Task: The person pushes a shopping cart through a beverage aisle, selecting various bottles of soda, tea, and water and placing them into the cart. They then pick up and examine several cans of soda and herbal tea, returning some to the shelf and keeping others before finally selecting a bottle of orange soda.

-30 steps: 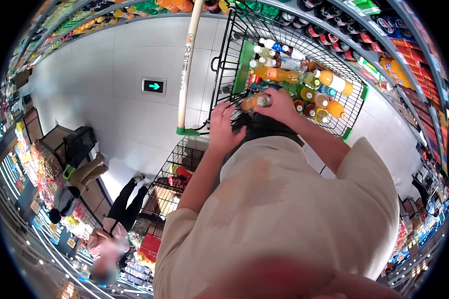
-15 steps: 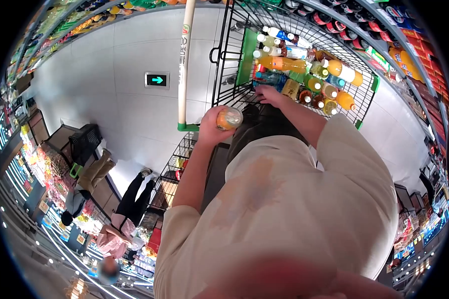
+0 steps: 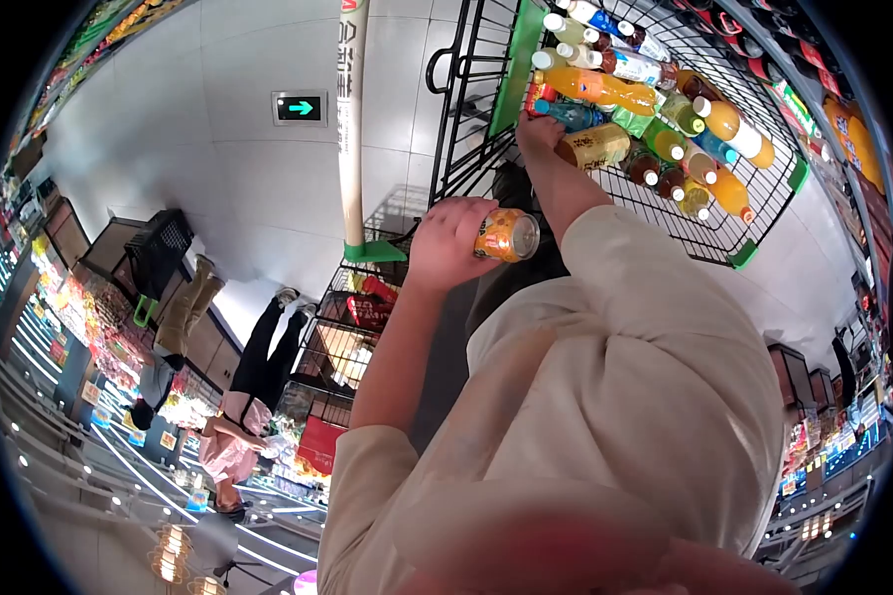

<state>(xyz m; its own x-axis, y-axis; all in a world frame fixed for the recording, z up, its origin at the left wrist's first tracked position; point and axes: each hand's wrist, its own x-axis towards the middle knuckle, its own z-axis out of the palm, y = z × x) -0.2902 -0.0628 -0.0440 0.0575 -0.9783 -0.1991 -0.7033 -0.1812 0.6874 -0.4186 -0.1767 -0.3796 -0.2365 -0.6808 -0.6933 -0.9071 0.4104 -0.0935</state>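
Note:
My left hand (image 3: 453,241) is wrapped round an orange can (image 3: 507,236), its metal end facing right, outside the cart. Inside the black wire shopping cart (image 3: 740,236), my right hand (image 3: 541,134) reaches the near left corner, beside a blue-capped bottle (image 3: 572,116) and a yellow can-shaped drink (image 3: 594,147). The right fingertips are small and partly hidden, so their grip is unclear. Several drinks lie or stand in the cart, among them a large orange bottle (image 3: 599,89) and a yellow-orange bottle (image 3: 732,190).
A pole (image 3: 350,129) with a green base (image 3: 373,252) rises left of the cart. A wire rack (image 3: 339,347) with red packs stands beside my left forearm. Two people (image 3: 230,446) (image 3: 174,337) are farther left. Drink shelves (image 3: 848,139) line the right, and a lit arrow sign (image 3: 300,108) is in the floor.
The can in my left hand has turned from end-up to sideways and moved right. My right hand has moved up to the blue-capped bottle. The view has shifted, with the cart appearing larger.

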